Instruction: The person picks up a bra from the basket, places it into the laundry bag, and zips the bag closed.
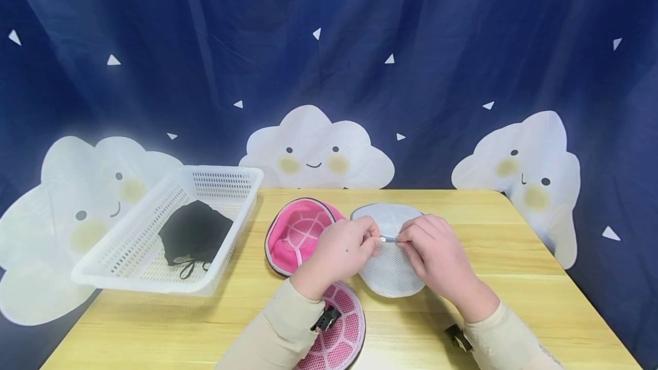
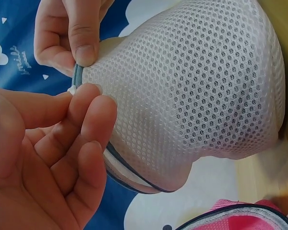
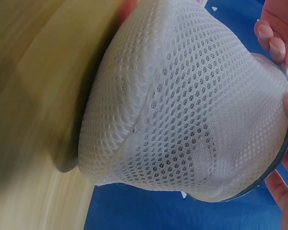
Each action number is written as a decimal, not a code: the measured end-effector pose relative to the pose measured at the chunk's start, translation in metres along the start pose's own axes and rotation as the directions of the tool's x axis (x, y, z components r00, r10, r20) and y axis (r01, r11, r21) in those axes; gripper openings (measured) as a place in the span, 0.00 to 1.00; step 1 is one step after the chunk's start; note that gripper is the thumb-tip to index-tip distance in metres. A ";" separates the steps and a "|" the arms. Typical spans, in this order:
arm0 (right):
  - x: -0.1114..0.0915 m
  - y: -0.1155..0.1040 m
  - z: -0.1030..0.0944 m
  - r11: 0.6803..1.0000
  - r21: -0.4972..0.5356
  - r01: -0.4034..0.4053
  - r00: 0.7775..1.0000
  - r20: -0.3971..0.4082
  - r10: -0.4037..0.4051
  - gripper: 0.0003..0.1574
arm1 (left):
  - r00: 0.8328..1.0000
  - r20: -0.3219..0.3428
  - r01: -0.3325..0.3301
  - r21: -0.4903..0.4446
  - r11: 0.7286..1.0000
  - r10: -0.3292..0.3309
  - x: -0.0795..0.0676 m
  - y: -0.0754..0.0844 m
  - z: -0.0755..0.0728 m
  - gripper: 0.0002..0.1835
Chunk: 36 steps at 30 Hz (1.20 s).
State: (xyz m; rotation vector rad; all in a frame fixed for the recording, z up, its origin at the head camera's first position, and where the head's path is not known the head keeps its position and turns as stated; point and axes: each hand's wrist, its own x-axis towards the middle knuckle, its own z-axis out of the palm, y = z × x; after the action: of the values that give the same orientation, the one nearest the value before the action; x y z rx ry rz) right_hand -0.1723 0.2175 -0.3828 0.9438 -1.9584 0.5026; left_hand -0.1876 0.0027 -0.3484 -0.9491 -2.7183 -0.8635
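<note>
A white mesh laundry bag [image 1: 388, 276] with a grey-blue zipper [image 2: 134, 176] stands on the table between my hands. My left hand [image 1: 345, 247] pinches the small white zipper pull [image 1: 383, 239] between thumb and fingertip, its other fingers loosely bent. Just to the right, my right hand [image 1: 437, 250] pinches the zippered edge between thumb and fingers. Part of the zipper is parted, showing as a gap below my left fingers in the left wrist view. Through the mesh [image 3: 182, 105], the right wrist view shows darker patches.
A pink mesh bag [image 1: 293, 216] lies open left of the white one. Another pink mesh piece [image 1: 352, 307] is partly under my left forearm. At the left, a white plastic basket [image 1: 149, 285] holds a black fabric item with thin straps [image 1: 194, 230].
</note>
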 end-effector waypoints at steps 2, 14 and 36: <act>0.000 0.001 0.000 1.000 0.001 0.001 1.000 -0.002 -0.001 0.13 | 1.000 0.002 0.000 -0.006 1.000 0.000 0.000 -0.001 -0.001 0.08; -0.001 0.003 -0.002 1.000 0.007 -0.016 1.000 0.005 0.016 0.13 | 1.000 -0.007 0.005 -0.009 1.000 -0.005 0.001 -0.006 -0.003 0.08; -0.003 0.000 -0.002 0.997 -0.024 -0.077 0.992 0.097 0.079 0.10 | 1.000 0.025 -0.014 0.014 1.000 0.014 0.000 0.001 -0.001 0.08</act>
State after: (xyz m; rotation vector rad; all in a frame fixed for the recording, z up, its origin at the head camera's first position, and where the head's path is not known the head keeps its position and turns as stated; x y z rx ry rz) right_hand -0.1705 0.2201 -0.3845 0.8967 -2.0913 0.4886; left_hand -0.1874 0.0026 -0.3475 -0.9809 -2.7315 -0.8343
